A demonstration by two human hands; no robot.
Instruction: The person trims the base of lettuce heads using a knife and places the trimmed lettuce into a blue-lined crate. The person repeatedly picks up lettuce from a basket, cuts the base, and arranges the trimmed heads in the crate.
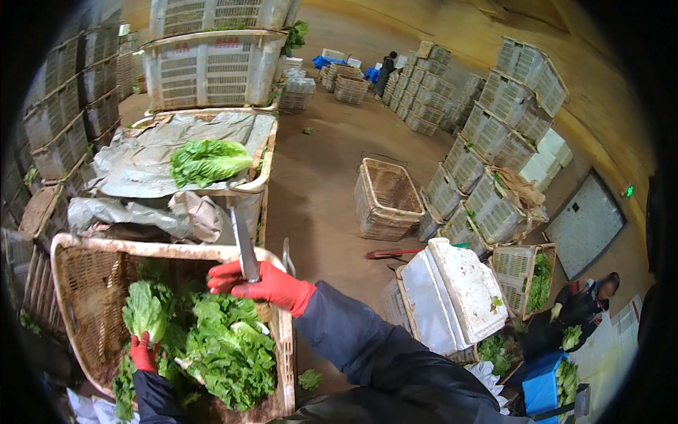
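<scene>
My left hand [144,354], in a red glove, grips the base of a romaine lettuce head [148,310] inside a large plastic crate [288,350]. More leafy lettuce [233,355] lies in the crate beside it. Over the crate's far right part is my right hand [265,289], also red-gloved, holding a knife [243,244] with its broad metal blade pointing away from me. Its handle is mostly hidden by the hand. Beyond the crate, a trimmed lettuce head [212,161] rests on a grey sheet [143,153] that covers another crate.
Tall crate stacks [212,69] stand ahead and at left. Nested crates [389,196] sit on the floor mid-right, near a white foam box [461,297] and more stacks [490,138]. A person [582,307] handles lettuce at lower right; another person [385,74] stands far back.
</scene>
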